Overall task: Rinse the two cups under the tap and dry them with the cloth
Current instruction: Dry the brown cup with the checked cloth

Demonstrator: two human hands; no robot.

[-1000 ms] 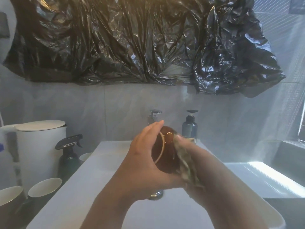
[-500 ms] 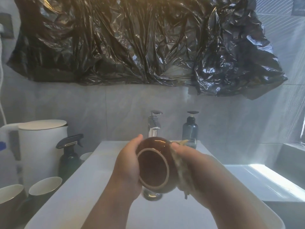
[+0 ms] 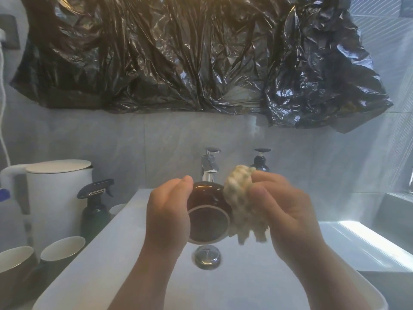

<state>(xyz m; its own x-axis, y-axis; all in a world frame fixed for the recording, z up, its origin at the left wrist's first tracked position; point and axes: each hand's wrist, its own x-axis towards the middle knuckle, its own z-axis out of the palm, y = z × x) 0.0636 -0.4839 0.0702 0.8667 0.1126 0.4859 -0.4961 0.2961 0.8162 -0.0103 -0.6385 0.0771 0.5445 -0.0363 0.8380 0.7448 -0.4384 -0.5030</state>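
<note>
My left hand (image 3: 167, 211) grips a dark brown cup (image 3: 207, 218) over the white sink (image 3: 111, 253), its base ring turned toward me. My right hand (image 3: 288, 211) holds a crumpled pale cloth (image 3: 241, 198) pressed against the cup's right side. The chrome tap (image 3: 209, 166) stands just behind the cup; no water is seen running. Below the cup lies the drain plug (image 3: 207, 256). Two more cups (image 3: 62, 247) with pale insides stand on the counter at the lower left, the nearer one (image 3: 13, 262) cut by the frame edge.
A white kettle (image 3: 55, 193) and a dark spray bottle (image 3: 95, 209) stand left of the sink. A dark pump bottle (image 3: 260, 162) sits behind the cloth by the tap. Crinkled black plastic (image 3: 190, 54) covers the wall above. A ledge (image 3: 368, 242) runs along the right.
The cup has turned so its base faces me more squarely and has dropped slightly. My right hand moved the cloth up and over the cup's right side.
</note>
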